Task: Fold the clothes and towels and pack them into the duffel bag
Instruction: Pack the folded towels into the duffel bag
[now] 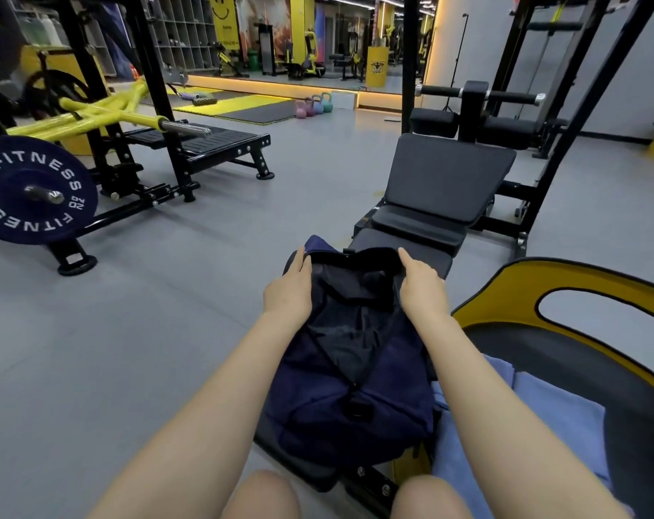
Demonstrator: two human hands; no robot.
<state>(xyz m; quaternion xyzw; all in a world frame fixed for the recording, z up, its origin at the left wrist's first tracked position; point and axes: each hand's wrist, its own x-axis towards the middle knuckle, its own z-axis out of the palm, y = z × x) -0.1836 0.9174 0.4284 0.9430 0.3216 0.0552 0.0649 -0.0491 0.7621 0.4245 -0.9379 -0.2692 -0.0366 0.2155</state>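
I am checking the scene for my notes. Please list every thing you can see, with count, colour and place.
duffel bag: one, navy blue, on the bench in front of the person, top open
towel: one, light blue, right of the bag, on the black and yellow seat
bench: one, black, beyond the bag
weight plate: one, dark blue with white letters, far left
barbell arm: one, yellow, above the plate
step platform: one, black, left centre on the floor
kettlebells: four, pink to blue-green, by the mirror wall
floor mats: yellow and black, near the kettlebells
hands: two, left and right, each gripping an edge of the bag's opening
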